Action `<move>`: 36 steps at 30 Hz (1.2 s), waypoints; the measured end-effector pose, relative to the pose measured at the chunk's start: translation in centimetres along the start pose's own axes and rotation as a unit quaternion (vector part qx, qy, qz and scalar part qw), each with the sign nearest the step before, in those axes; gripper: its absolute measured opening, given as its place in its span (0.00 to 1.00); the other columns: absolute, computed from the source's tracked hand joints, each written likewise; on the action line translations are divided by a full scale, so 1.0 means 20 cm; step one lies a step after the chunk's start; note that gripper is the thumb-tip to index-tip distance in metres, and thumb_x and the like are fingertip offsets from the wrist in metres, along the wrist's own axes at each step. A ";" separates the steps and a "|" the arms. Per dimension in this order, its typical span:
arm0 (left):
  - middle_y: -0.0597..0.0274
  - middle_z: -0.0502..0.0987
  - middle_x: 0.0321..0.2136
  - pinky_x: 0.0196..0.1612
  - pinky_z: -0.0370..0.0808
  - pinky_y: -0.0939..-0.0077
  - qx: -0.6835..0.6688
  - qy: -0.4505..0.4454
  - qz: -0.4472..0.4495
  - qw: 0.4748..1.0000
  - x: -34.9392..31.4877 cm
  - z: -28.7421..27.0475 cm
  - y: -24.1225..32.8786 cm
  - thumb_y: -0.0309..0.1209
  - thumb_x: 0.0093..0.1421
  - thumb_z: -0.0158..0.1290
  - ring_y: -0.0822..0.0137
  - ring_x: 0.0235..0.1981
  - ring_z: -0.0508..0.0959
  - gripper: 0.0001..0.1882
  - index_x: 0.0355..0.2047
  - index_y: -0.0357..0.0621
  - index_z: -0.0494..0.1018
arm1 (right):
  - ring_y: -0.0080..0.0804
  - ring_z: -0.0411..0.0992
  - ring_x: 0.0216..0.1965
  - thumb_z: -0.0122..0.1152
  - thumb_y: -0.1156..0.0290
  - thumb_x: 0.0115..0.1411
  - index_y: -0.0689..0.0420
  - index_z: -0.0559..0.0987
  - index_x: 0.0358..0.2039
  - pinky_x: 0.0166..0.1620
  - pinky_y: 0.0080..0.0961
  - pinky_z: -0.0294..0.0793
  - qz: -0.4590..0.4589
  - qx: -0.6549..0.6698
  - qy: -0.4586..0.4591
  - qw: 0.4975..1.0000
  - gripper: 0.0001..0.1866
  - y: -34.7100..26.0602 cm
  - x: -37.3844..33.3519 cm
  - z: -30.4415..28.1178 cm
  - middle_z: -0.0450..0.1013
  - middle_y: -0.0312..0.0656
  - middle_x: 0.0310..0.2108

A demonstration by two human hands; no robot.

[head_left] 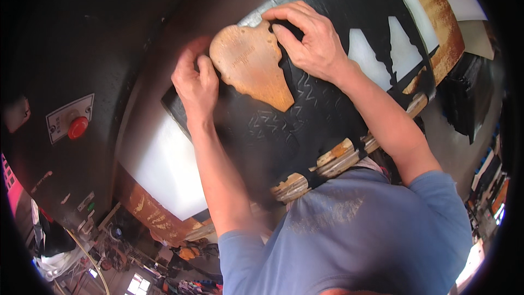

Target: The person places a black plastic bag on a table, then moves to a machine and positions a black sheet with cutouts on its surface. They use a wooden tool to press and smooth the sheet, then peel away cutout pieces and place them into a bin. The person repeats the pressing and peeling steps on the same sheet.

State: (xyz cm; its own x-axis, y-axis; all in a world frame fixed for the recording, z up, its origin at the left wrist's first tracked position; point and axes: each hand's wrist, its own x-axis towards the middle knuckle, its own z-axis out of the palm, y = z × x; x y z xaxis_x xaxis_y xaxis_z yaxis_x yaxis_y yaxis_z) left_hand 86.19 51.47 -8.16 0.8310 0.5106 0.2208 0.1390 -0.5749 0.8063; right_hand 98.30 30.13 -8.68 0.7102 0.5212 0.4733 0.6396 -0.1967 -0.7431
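A flat tan cutting die (251, 60), rounded at its upper left and narrowing to a lower point, lies on a black sheet (333, 112). Its right edge is wavy, and faint marking shows on its top. My left hand (197, 79) is closed at the die's left edge, the thumb against it and the other fingers partly blurred. At the upper right corner my right hand (314, 41) grips the die's edge between thumb and index finger. Wavy-edged cutouts open the sheet to the right, and light scratch marks cover it below the die.
Beneath the sheet is a white board (169, 166) with a worn brown border (153, 213). A dark machine body (71, 93) with a red button (78, 127) stands at left. Cut wooden strips (327, 164) run along the near edge. Black scrap (466, 93) hangs at right.
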 end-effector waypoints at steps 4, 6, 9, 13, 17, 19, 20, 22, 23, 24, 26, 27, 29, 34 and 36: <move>0.50 0.87 0.44 0.58 0.78 0.68 -0.021 -0.013 0.022 0.999 -0.02 -0.01 -0.04 0.20 0.66 0.47 0.61 0.49 0.85 0.18 0.52 0.36 0.82 | 0.43 0.81 0.47 0.63 0.76 0.64 0.60 0.85 0.46 0.53 0.34 0.80 0.012 0.000 0.005 1.000 0.11 0.00 0.00 0.00 0.83 0.45 0.44; 0.51 0.86 0.45 0.58 0.78 0.68 -0.014 -0.010 0.027 0.999 -0.02 0.00 -0.05 0.20 0.66 0.48 0.62 0.49 0.85 0.18 0.52 0.36 0.82 | 0.43 0.81 0.47 0.63 0.76 0.65 0.60 0.85 0.47 0.52 0.33 0.80 0.022 0.001 0.004 1.000 0.11 0.01 -0.01 0.00 0.83 0.45 0.44; 0.54 0.86 0.47 0.58 0.78 0.72 -0.078 -0.003 -0.001 0.997 -0.01 0.01 -0.05 0.19 0.67 0.50 0.67 0.49 0.83 0.17 0.52 0.34 0.81 | 0.51 0.81 0.40 0.57 0.80 0.60 0.64 0.83 0.43 0.47 0.40 0.80 -0.014 0.077 0.026 0.997 0.12 0.02 0.00 0.00 0.82 0.54 0.39; 0.53 0.84 0.50 0.59 0.77 0.70 -0.068 0.027 0.000 0.997 -0.09 0.01 0.01 0.22 0.69 0.55 0.64 0.52 0.82 0.16 0.56 0.35 0.80 | 0.53 0.80 0.42 0.56 0.81 0.57 0.65 0.83 0.44 0.48 0.43 0.79 -0.046 0.096 0.028 0.994 0.15 0.05 0.00 0.01 0.81 0.55 0.41; 0.50 0.77 0.60 0.64 0.72 0.67 0.005 0.028 -0.025 0.999 -0.23 0.01 0.05 0.27 0.70 0.59 0.62 0.61 0.77 0.19 0.60 0.38 0.79 | 0.55 0.79 0.45 0.56 0.80 0.56 0.65 0.83 0.47 0.51 0.43 0.79 -0.058 0.113 0.029 0.991 0.18 0.08 -0.01 0.03 0.82 0.54 0.40; 0.50 0.78 0.59 0.65 0.72 0.67 0.001 0.020 0.027 0.999 -0.25 0.02 0.04 0.28 0.70 0.59 0.61 0.60 0.77 0.20 0.61 0.37 0.78 | 0.55 0.79 0.45 0.56 0.79 0.56 0.66 0.83 0.47 0.50 0.43 0.79 -0.055 0.113 0.034 0.992 0.18 0.10 -0.01 0.03 0.83 0.54 0.40; 0.50 0.78 0.59 0.65 0.71 0.68 0.007 0.018 0.031 0.999 -0.25 0.02 0.03 0.28 0.71 0.59 0.61 0.60 0.77 0.20 0.61 0.37 0.78 | 0.55 0.79 0.44 0.56 0.79 0.56 0.66 0.83 0.47 0.50 0.43 0.79 -0.056 0.113 0.035 0.991 0.18 0.10 -0.01 0.03 0.83 0.54 0.39; 0.50 0.77 0.60 0.65 0.71 0.67 0.025 0.012 0.033 0.999 -0.24 0.02 0.02 0.30 0.71 0.59 0.60 0.61 0.77 0.21 0.63 0.38 0.77 | 0.55 0.80 0.42 0.59 0.77 0.57 0.65 0.85 0.45 0.48 0.43 0.80 -0.052 0.119 0.034 0.991 0.16 0.10 -0.01 0.03 0.83 0.55 0.38; 0.50 0.77 0.60 0.65 0.71 0.67 0.028 0.010 0.039 0.999 -0.24 0.02 0.01 0.30 0.72 0.59 0.61 0.61 0.76 0.21 0.63 0.38 0.77 | 0.55 0.80 0.42 0.59 0.76 0.57 0.65 0.85 0.43 0.48 0.43 0.80 -0.044 0.117 0.034 0.992 0.15 0.09 -0.01 0.03 0.83 0.55 0.37; 0.50 0.77 0.60 0.65 0.71 0.67 0.030 0.010 0.041 0.999 -0.24 0.02 0.01 0.30 0.72 0.59 0.61 0.62 0.76 0.21 0.63 0.39 0.77 | 0.55 0.80 0.41 0.60 0.75 0.57 0.65 0.86 0.42 0.47 0.43 0.80 -0.036 0.116 0.033 0.992 0.14 0.09 -0.01 0.02 0.83 0.55 0.36; 0.50 0.77 0.60 0.65 0.71 0.67 0.028 0.010 0.038 0.999 -0.23 0.02 0.01 0.30 0.72 0.59 0.61 0.62 0.76 0.21 0.63 0.39 0.77 | 0.55 0.81 0.40 0.61 0.74 0.58 0.64 0.86 0.41 0.46 0.43 0.81 -0.028 0.119 0.036 0.992 0.13 0.08 -0.01 0.02 0.83 0.55 0.35; 0.50 0.77 0.60 0.65 0.71 0.67 0.030 0.008 0.041 0.999 -0.24 0.02 0.02 0.31 0.72 0.59 0.60 0.62 0.76 0.21 0.64 0.40 0.77 | 0.55 0.81 0.40 0.61 0.74 0.58 0.64 0.87 0.40 0.46 0.43 0.81 -0.025 0.120 0.038 0.992 0.12 0.08 -0.01 0.01 0.83 0.56 0.35; 0.50 0.77 0.60 0.65 0.71 0.68 0.031 0.012 0.036 0.999 -0.24 0.02 0.03 0.30 0.73 0.58 0.60 0.62 0.76 0.21 0.64 0.40 0.77 | 0.55 0.81 0.40 0.61 0.74 0.58 0.64 0.87 0.40 0.45 0.43 0.81 -0.027 0.121 0.044 0.991 0.12 0.08 -0.01 0.00 0.83 0.56 0.35; 0.49 0.77 0.60 0.65 0.71 0.68 0.039 0.016 0.043 0.998 -0.24 0.02 0.04 0.29 0.73 0.56 0.62 0.61 0.77 0.20 0.64 0.39 0.76 | 0.54 0.81 0.40 0.62 0.74 0.58 0.64 0.86 0.42 0.45 0.42 0.81 -0.008 0.125 0.033 0.992 0.13 0.09 -0.01 0.02 0.83 0.56 0.36; 0.49 0.79 0.60 0.65 0.72 0.69 0.034 0.023 0.030 0.999 -0.24 0.02 0.04 0.28 0.74 0.55 0.63 0.61 0.78 0.20 0.64 0.37 0.76 | 0.50 0.83 0.41 0.61 0.76 0.59 0.65 0.86 0.44 0.46 0.39 0.82 -0.041 0.112 0.052 0.992 0.14 0.08 0.00 0.02 0.84 0.56 0.38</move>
State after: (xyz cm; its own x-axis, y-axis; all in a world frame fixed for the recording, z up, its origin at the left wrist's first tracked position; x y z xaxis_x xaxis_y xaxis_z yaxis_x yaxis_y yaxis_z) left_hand 82.53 48.26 -8.83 0.8131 0.5028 0.2935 0.1283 -0.6465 0.7521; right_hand 99.11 30.20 -10.10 0.6922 0.4379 0.5736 0.6235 0.0372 -0.7809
